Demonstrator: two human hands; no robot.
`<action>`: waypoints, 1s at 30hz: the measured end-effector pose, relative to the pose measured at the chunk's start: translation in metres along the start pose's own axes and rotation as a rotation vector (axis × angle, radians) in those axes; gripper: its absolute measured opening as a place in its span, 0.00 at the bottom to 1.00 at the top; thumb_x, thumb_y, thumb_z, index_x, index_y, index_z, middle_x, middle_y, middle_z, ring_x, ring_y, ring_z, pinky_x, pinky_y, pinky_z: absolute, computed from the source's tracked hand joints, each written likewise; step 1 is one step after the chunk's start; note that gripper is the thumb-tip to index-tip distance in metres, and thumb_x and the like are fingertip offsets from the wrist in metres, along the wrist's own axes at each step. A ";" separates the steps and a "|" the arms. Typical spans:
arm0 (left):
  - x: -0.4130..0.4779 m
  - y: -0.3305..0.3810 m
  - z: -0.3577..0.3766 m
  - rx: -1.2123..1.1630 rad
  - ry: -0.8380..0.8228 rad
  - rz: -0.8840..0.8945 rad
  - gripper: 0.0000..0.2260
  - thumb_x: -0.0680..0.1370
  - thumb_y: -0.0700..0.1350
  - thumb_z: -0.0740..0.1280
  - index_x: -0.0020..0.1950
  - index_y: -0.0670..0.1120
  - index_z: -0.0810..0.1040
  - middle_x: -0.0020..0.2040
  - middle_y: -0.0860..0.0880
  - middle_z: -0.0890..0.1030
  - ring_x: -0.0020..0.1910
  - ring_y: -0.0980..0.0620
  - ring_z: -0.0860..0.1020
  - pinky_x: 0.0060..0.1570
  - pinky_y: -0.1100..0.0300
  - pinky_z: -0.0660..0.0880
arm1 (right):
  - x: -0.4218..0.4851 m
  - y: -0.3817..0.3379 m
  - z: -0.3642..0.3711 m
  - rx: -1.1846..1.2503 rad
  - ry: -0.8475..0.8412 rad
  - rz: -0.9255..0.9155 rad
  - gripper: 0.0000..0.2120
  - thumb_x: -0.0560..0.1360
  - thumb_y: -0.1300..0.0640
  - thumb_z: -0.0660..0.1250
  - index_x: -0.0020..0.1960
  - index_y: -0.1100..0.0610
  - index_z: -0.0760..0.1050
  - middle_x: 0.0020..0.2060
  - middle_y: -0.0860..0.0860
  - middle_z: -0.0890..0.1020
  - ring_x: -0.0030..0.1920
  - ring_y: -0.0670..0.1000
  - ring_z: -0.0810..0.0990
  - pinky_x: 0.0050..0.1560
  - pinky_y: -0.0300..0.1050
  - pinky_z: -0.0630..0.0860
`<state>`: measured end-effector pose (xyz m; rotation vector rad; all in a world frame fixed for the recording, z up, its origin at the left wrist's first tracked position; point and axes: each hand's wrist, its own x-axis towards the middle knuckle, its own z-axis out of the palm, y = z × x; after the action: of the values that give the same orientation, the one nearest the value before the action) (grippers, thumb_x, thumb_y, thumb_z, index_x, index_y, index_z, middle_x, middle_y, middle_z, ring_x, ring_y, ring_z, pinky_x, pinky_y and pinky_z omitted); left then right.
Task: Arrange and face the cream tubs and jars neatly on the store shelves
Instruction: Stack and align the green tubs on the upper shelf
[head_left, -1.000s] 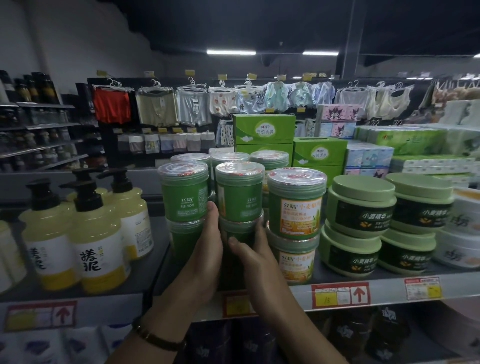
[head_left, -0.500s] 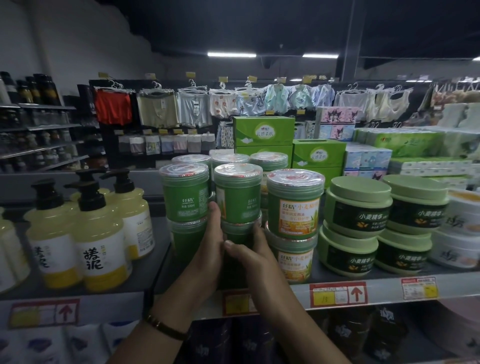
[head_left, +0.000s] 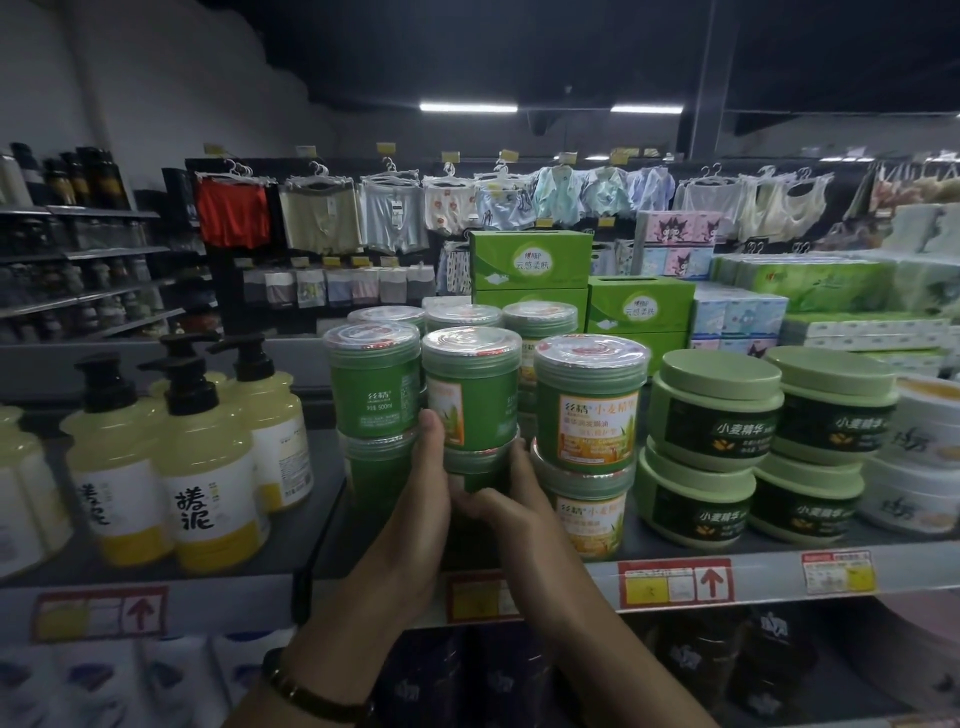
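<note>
Centre of frame, on the shelf (head_left: 769, 574): lower jar (head_left: 480, 470) of the middle stack, clasped from both sides, with the top jar (head_left: 470, 389) seated on it. Orange label up there turned off to the left and only partly showing, so judged mid-turn, not yet faced.

Left hand (head_left: 415, 499) wrapped round the left side, thumb upright against the top jar, other fingers hidden behind. Right hand (head_left: 511, 512) curled round the right side, thumb across the front.

Just right: right stack (head_left: 589, 415), labels square on, done. Just left: left stack (head_left: 374, 395), plain green side outward, probably left to do. Further right: tubs (head_left: 717, 415), already faced. Far left: pump bottles (head_left: 208, 467), outside the task.
</note>
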<state>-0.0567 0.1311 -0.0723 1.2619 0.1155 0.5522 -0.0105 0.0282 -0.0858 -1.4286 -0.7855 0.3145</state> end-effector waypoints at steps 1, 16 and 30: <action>-0.001 -0.001 0.001 -0.010 -0.002 0.007 0.29 0.83 0.66 0.53 0.73 0.50 0.78 0.68 0.49 0.83 0.69 0.51 0.79 0.74 0.47 0.69 | 0.001 0.000 -0.001 0.007 -0.007 0.005 0.33 0.72 0.55 0.67 0.77 0.42 0.70 0.66 0.45 0.84 0.66 0.47 0.83 0.71 0.58 0.76; -0.007 0.000 -0.015 0.087 0.031 0.016 0.27 0.85 0.62 0.51 0.70 0.48 0.79 0.61 0.49 0.86 0.63 0.51 0.83 0.62 0.53 0.76 | -0.004 -0.002 -0.002 0.016 -0.001 0.036 0.31 0.74 0.56 0.71 0.76 0.44 0.70 0.65 0.47 0.85 0.65 0.49 0.84 0.70 0.61 0.77; -0.012 0.000 -0.013 0.111 0.030 -0.068 0.27 0.85 0.65 0.49 0.68 0.53 0.81 0.63 0.52 0.85 0.65 0.53 0.82 0.70 0.49 0.72 | -0.019 -0.006 -0.010 -0.047 -0.046 0.036 0.38 0.65 0.56 0.68 0.75 0.41 0.72 0.63 0.46 0.85 0.64 0.49 0.83 0.68 0.59 0.79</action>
<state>-0.0717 0.1368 -0.0789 1.3525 0.2158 0.5122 -0.0189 0.0075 -0.0849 -1.4854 -0.8096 0.3598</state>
